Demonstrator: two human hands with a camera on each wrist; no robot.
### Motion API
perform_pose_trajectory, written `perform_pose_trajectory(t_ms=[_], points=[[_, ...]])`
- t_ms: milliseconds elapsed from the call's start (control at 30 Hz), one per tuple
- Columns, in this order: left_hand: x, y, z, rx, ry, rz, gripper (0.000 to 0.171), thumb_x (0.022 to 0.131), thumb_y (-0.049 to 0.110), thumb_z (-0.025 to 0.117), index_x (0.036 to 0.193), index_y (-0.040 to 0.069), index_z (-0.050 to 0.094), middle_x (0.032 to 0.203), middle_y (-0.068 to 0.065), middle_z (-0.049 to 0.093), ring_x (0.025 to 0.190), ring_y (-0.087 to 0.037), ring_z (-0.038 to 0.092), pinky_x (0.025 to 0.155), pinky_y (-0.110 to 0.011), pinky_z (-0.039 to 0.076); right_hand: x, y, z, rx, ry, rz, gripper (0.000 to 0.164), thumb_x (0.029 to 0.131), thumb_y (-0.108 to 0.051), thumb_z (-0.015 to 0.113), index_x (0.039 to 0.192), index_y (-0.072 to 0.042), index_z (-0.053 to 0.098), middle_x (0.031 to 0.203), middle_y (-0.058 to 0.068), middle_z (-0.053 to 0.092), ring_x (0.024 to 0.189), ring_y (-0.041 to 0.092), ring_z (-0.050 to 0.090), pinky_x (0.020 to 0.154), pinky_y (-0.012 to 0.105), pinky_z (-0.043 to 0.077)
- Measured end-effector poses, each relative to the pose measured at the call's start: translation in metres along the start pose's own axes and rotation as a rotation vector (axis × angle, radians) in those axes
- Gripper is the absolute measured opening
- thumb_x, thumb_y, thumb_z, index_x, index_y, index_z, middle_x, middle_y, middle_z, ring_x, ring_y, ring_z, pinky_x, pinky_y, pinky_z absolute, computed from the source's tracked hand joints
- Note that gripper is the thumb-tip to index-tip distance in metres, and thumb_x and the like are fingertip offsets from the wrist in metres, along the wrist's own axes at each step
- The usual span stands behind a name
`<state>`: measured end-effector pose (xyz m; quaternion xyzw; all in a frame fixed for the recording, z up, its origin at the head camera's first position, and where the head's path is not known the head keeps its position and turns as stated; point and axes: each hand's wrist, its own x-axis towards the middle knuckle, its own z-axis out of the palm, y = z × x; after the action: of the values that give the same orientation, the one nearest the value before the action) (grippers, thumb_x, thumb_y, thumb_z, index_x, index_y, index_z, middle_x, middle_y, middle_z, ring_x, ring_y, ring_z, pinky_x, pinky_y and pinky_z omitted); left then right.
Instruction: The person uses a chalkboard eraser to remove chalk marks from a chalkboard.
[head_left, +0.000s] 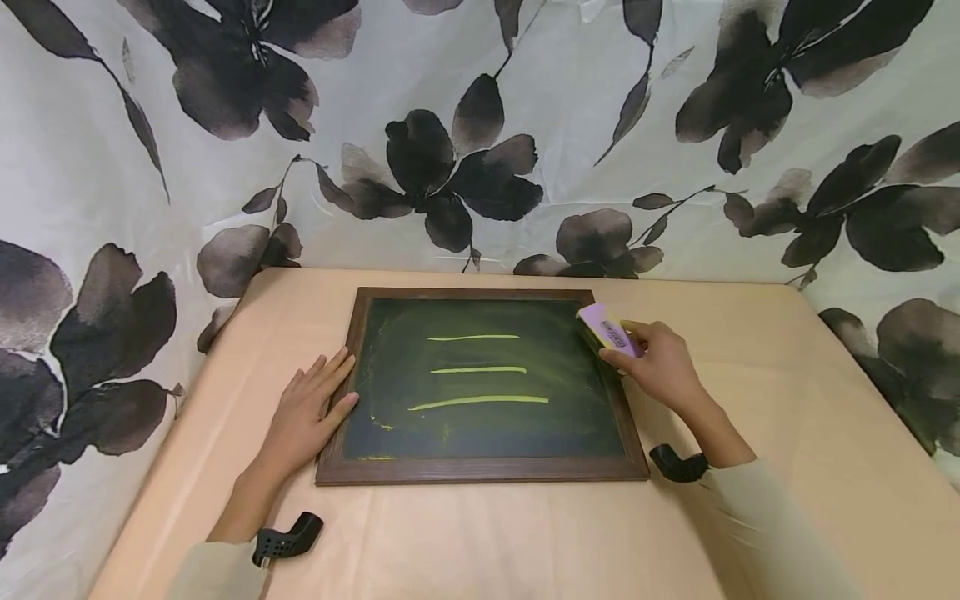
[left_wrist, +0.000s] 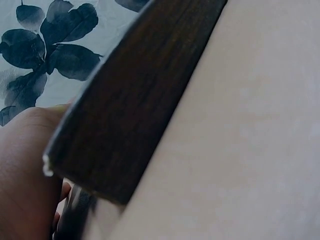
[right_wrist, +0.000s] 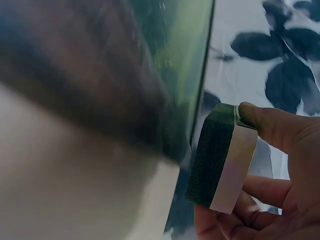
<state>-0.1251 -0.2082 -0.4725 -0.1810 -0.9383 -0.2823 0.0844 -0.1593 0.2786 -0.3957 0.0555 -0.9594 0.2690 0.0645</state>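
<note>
A framed chalkboard (head_left: 480, 433) lies on the table, with three yellow chalk lines (head_left: 480, 400) drawn across its middle and faint yellow smudges about them. My left hand (head_left: 303, 417) rests on the board's left frame edge, fingers straight. In my right hand (head_left: 663, 362) is a chalkboard eraser (head_left: 609, 332), pinched between thumb and fingers at the board's upper right side. The right wrist view shows the eraser's dark felt (right_wrist: 212, 160) and its pale body. Up close in the left wrist view is the dark wooden frame (left_wrist: 125, 110), with part of my left hand (left_wrist: 27, 170) beside it.
The board lies on a light wood-coloured table (head_left: 480, 542). Behind and at both sides hangs a white cloth (head_left: 585, 167) printed with dark flowers. A black strap device sits on each wrist, below pale sleeves.
</note>
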Motion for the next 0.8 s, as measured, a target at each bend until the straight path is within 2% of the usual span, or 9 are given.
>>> perform_pose_trajectory(t_ms=[100, 267, 433, 600, 800], points=[[-0.003, -0.002, 0.002, 0.001, -0.01, -0.01, 0.059, 0.098, 0.037, 0.054, 0.148, 0.01, 0.039, 0.154, -0.009, 0.03, 0.14, -0.04, 0.022, 0.111, -0.06, 0.009, 0.011, -0.012, 0.013, -0.015, -0.04, -0.029, 0.062, 0.082, -0.026, 0.077, 0.129, 0.008, 0.056, 0.09, 0.018, 0.056, 0.075, 0.027, 0.048, 0.057, 0.032, 0.04], [-0.002, -0.003, 0.002, 0.009, 0.013, 0.0, 0.058, 0.097, 0.036, 0.055, 0.147, 0.011, 0.04, 0.154, -0.009, 0.031, 0.14, -0.04, 0.023, 0.111, -0.06, 0.009, 0.027, -0.023, 0.025, -0.017, -0.069, -0.082, 0.059, 0.08, -0.025, 0.078, 0.126, 0.007, 0.059, 0.09, 0.018, 0.058, 0.074, 0.027, 0.048, 0.058, 0.033, 0.036], [0.001, -0.002, 0.004, 0.012, -0.008, 0.002, 0.058, 0.097, 0.037, 0.054, 0.147, 0.011, 0.04, 0.154, -0.009, 0.031, 0.14, -0.039, 0.023, 0.111, -0.06, 0.009, 0.036, -0.026, 0.034, -0.022, -0.109, -0.078, 0.058, 0.079, -0.024, 0.079, 0.124, 0.007, 0.06, 0.092, 0.019, 0.059, 0.075, 0.027, 0.049, 0.059, 0.033, 0.038], [0.002, -0.001, 0.003, 0.015, -0.003, -0.007, 0.058, 0.097, 0.038, 0.054, 0.147, 0.011, 0.04, 0.153, -0.009, 0.031, 0.14, -0.038, 0.022, 0.111, -0.059, 0.009, 0.044, -0.031, 0.045, 0.027, -0.118, -0.098, 0.056, 0.078, -0.019, 0.079, 0.124, 0.008, 0.06, 0.095, 0.021, 0.058, 0.079, 0.03, 0.049, 0.063, 0.034, 0.038], [0.001, -0.003, 0.0, 0.009, 0.001, -0.013, 0.059, 0.097, 0.038, 0.055, 0.147, 0.011, 0.04, 0.153, -0.01, 0.031, 0.14, -0.039, 0.023, 0.111, -0.059, 0.009, 0.053, -0.04, 0.057, 0.091, -0.115, -0.093, 0.056, 0.077, -0.017, 0.08, 0.124, 0.007, 0.06, 0.093, 0.02, 0.055, 0.081, 0.029, 0.048, 0.061, 0.033, 0.039]])
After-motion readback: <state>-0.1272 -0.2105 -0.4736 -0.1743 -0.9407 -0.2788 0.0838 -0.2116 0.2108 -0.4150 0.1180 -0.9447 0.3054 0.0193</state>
